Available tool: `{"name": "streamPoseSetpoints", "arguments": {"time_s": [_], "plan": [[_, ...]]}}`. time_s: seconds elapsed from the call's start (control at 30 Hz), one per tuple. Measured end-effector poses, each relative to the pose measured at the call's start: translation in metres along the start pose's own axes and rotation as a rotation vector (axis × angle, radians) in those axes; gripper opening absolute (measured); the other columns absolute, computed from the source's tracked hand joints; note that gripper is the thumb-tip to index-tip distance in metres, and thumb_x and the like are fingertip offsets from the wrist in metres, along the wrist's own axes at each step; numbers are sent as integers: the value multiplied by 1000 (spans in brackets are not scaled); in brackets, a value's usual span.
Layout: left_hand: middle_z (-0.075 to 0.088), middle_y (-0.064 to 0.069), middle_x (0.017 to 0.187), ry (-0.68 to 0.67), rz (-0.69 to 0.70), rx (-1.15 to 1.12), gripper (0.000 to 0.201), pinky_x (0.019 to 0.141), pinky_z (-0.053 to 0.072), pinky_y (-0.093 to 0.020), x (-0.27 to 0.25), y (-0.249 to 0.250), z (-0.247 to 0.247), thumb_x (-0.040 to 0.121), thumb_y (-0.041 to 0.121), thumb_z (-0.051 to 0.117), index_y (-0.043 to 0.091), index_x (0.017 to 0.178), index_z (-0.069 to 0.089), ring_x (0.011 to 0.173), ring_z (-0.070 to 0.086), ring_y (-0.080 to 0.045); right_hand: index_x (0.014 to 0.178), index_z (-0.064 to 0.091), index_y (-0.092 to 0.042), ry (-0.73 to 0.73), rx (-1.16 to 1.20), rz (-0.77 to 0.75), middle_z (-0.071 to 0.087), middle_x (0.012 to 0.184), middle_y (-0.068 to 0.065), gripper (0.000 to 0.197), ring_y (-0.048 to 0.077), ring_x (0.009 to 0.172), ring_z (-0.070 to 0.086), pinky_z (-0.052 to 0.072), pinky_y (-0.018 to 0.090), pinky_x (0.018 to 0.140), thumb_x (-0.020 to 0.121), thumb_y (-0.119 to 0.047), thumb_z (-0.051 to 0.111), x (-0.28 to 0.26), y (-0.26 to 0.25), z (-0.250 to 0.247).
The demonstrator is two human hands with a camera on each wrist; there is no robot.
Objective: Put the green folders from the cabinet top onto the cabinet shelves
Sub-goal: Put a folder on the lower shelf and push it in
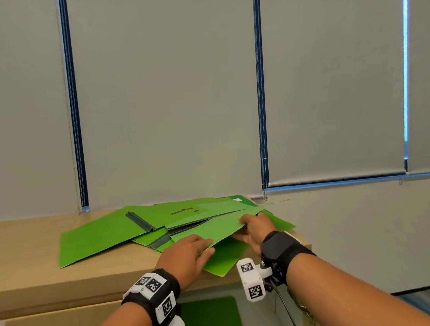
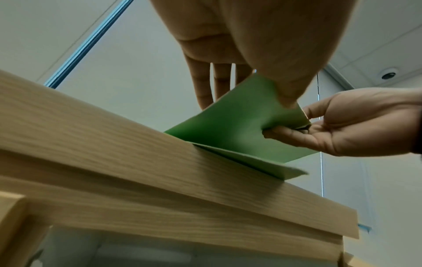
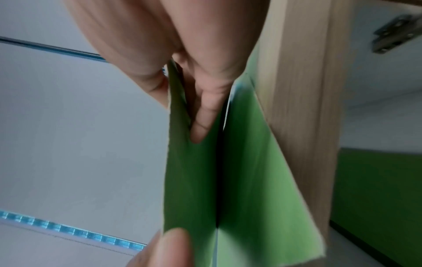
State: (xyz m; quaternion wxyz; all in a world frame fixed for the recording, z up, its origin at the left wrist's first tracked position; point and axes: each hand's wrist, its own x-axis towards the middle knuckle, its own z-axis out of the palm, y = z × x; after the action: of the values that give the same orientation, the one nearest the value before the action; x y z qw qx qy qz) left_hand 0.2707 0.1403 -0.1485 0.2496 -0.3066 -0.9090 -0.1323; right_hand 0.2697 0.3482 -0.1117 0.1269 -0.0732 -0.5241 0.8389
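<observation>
Several green folders (image 1: 100,236) lie in a loose pile on the wooden cabinet top (image 1: 26,247). Both hands hold one folder (image 1: 212,229) at the pile's near right, lifted slightly off the sheets below. My left hand (image 1: 206,248) pinches its near corner, fingers on top and thumb underneath, as the left wrist view shows on the folder (image 2: 228,122). My right hand (image 1: 244,227) grips the folder's right edge. In the right wrist view, its thumb is on one side of the flap (image 3: 189,180) and its fingers (image 3: 205,115) are on the other.
Another green folder (image 1: 212,317) lies on a shelf inside the cabinet, below my hands. A lower folder's corner (image 1: 221,264) overhangs the cabinet's front edge. Grey roller blinds (image 1: 168,103) hang behind the cabinet, and a wall runs off to the right.
</observation>
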Motion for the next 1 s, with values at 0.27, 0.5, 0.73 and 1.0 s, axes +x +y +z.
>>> {"name": "streamPoseSetpoints", "arguments": {"time_s": [0.27, 0.5, 0.73, 1.0], "plan": [[56, 0, 131, 168, -199, -460, 54, 98, 37, -26, 6, 2, -35, 96, 55, 30, 21, 129, 56, 116, 51, -11, 117, 50, -16, -26, -66, -226, 65, 100, 11, 40, 30, 86, 64, 54, 52, 82, 90, 11, 37, -15, -36, 25], [31, -12, 150, 368, -260, -387, 58, 115, 25, -35, 27, -19, -65, 99, 43, 39, 9, 146, 32, 140, 30, -22, 113, 59, -18, -159, -18, -402, 69, 103, 8, 45, 33, 96, 65, 49, 59, 93, 89, 12, 35, -38, -78, 32], [28, -7, 155, 623, -331, -691, 55, 117, 20, -31, 36, -27, -130, 100, 34, 41, 15, 150, 25, 144, 26, -20, 102, 63, -18, -301, -56, -479, 68, 105, 14, 43, 32, 98, 63, 48, 59, 96, 87, 12, 36, -70, -98, 30], [45, 6, 73, 603, -202, -505, 20, 58, 34, -4, -27, 1, -146, 98, -3, 35, 8, 91, 51, 65, 47, 14, 122, 49, -21, -141, -235, -565, 55, 128, 15, 61, 24, 111, 58, 48, 52, 99, 63, -16, 64, -100, -78, 26]]}}
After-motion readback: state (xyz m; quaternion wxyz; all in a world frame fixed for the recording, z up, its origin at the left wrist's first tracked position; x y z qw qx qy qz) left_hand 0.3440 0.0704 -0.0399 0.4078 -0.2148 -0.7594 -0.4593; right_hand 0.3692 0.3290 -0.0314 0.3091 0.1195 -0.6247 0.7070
